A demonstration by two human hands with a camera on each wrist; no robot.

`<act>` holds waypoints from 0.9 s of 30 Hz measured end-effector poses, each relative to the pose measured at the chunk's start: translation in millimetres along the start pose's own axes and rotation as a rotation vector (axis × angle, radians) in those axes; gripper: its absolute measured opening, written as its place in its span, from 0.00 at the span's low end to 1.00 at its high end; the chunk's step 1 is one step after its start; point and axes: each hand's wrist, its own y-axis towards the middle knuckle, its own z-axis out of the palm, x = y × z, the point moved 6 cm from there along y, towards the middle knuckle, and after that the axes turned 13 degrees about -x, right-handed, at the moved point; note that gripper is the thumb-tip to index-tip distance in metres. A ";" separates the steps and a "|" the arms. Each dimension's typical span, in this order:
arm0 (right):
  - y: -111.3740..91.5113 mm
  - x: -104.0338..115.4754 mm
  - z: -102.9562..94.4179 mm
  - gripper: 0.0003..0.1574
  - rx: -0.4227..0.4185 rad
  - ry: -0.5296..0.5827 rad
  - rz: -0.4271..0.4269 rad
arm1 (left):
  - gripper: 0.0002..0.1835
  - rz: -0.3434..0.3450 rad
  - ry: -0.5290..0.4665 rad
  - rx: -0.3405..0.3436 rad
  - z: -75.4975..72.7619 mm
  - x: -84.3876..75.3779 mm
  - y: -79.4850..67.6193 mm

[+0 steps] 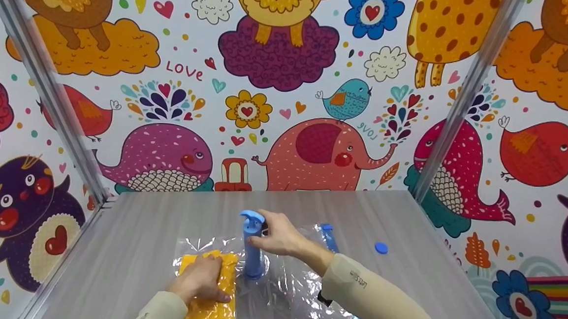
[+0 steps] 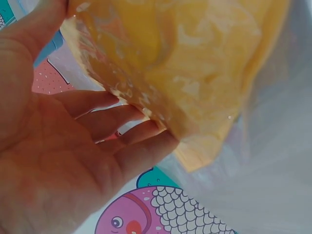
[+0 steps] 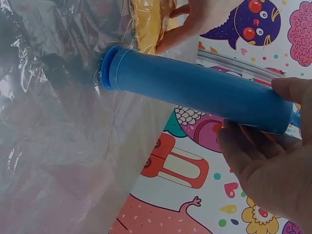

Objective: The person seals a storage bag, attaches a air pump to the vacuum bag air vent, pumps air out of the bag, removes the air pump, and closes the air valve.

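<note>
A blue hand pump stands upright, its base on a clear plastic bag. My right hand grips the pump near its top, thumb on one side and fingers on the other, just below the blue handle. In the right wrist view the pump's wide base meets the plastic film. To the left, my left hand rests on a yellow folded item inside clear plastic. Its fingertips touch the edge of the yellow item in the left wrist view.
A round blue cap lies on the grey table, right of the bag. A blue strip shows at the bag's far edge, partly behind the right forearm. Printed wall panels and metal posts bound the table.
</note>
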 end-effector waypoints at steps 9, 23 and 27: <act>0.1 -6.0 0.2 0.42 -0.157 -0.031 0.027 | 0.54 -0.001 -0.005 -0.005 0.7 0.7 1.0; -5.7 -6.0 6.0 0.29 -0.125 0.025 -0.031 | 0.58 0.008 0.002 -0.004 1.3 0.8 -0.3; -4.3 -10.7 7.4 0.35 -0.122 0.043 0.000 | 0.58 0.007 -0.004 -0.005 1.7 0.8 -1.9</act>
